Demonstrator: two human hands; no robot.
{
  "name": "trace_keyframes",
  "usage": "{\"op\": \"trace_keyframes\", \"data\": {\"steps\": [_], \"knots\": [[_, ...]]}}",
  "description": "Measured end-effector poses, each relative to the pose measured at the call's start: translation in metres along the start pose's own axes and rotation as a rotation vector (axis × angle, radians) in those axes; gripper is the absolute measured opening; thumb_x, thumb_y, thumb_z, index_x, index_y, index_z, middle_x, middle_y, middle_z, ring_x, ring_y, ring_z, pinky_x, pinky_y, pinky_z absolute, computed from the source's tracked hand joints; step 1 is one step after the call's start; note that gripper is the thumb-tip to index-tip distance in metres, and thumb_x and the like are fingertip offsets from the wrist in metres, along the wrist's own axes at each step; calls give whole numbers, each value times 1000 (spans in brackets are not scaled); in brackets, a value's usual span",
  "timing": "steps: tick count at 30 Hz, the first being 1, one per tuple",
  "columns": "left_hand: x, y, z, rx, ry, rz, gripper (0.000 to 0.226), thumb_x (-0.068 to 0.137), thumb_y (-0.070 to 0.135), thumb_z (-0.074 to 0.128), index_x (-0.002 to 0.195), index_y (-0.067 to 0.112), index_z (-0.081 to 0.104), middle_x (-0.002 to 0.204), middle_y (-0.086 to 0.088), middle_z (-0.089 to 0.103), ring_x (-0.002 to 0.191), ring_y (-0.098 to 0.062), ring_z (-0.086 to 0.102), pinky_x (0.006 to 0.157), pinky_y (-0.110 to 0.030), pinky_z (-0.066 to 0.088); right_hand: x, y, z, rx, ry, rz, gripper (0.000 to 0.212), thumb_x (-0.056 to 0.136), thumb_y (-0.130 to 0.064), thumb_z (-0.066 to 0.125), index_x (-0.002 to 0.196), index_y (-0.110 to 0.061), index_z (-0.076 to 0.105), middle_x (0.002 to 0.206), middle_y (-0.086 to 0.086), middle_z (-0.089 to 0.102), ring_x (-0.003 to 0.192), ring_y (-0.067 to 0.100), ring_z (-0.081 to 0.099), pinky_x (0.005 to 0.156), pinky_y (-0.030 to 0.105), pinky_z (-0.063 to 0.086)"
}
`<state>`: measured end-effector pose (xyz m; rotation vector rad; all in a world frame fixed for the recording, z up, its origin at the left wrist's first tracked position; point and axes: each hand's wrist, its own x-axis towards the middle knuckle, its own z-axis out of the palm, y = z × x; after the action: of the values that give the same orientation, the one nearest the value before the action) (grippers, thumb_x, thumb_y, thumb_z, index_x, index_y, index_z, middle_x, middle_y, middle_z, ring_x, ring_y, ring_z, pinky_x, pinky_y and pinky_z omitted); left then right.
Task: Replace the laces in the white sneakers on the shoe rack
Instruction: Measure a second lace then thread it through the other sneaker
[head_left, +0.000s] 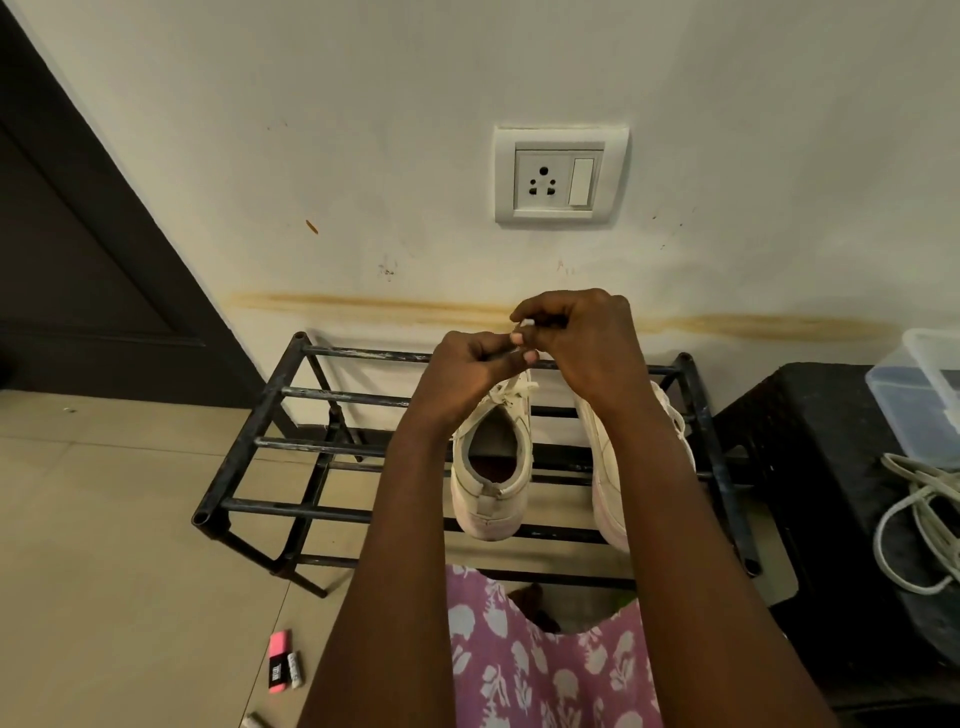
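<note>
A black shoe rack (311, 400) stands on the tiled floor (104, 519). A white sneaker (491, 467) and a second sneaker (605, 488) rest side by side on its top bars.

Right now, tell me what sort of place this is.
Probably a home entryway or hallway corner: a black metal shoe rack holding white sneakers stands on a tiled floor against a stained wall with a socket plate, beside a dark door.

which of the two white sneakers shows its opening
The left white sneaker, its dark inside facing the camera; the right white sneaker is mostly hidden behind the right forearm.
</note>
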<state>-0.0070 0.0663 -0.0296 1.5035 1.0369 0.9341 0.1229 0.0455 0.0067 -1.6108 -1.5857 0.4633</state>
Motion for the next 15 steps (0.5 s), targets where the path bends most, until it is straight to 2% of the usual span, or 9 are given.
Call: {"op": "trace_keyframes", "data": {"steps": [2, 4, 8, 10, 12, 13, 15], "knots": [[1, -2, 1, 37, 9, 2, 10, 82, 13, 69, 91, 12, 74, 89, -29, 67, 79, -19, 58, 78, -34, 44, 0, -1, 2, 71, 22, 14, 18, 79, -4, 70, 96, -9, 75, 90, 6, 73, 75, 5, 62, 70, 2, 43], [2, -3, 2, 52, 15, 5, 9, 84, 14, 68, 89, 11, 75, 87, -32, 65, 77, -19, 55, 76, -33, 42, 0, -1, 3, 123, 28, 26, 20, 77, -4, 73, 97, -8, 74, 88, 6, 73, 74, 8, 64, 71, 6, 48], [3, -4, 2, 50, 19, 4, 22, 88, 17, 63, 69, 27, 70, 65, -8, 60, 69, -17, 50, 69, -30, 38, 1, 6, 1, 184, -17, 79, 25, 78, -3, 71, 102, -9, 72, 86, -1, 67, 71, 0, 62, 66, 2, 46], [4, -6, 0, 37, 26, -6, 23, 89, 19, 61, 67, 19, 67, 63, -3, 55, 64, -14, 47, 65, -28, 35, 1, 15, -1, 158, -107, 123, 26, 78, -7, 73, 104, -10, 71, 92, -2, 68, 80, 5, 64, 75, 6, 47], [5, -9, -1, 14, 48, -30, 24, 91, 18, 59, 68, 12, 66, 58, 4, 54, 57, -7, 46, 59, -21, 36, -2, 21, 0, 193, -155, 165, 25, 77, -5, 73, 102, -8, 72, 95, 4, 71, 87, 13, 67, 83, 18, 51], [5, -10, -2, 7, 52, -41, 26, 91, 17, 59, 66, 13, 65, 54, 8, 54, 53, -3, 45, 55, -17, 35, -3, 22, 2, 233, -137, 178, 24, 76, -1, 73, 99, -6, 72, 94, 8, 72, 86, 16, 68, 83, 21, 53], [5, -11, -2, -24, 47, -45, 30, 91, 16, 59, 61, 16, 64, 51, 11, 53, 49, -1, 43, 53, -13, 35, -5, 23, 6, 338, -73, 203, 19, 73, 6, 72, 91, -2, 73, 84, 12, 71, 74, 13, 68, 73, 18, 55]]}}
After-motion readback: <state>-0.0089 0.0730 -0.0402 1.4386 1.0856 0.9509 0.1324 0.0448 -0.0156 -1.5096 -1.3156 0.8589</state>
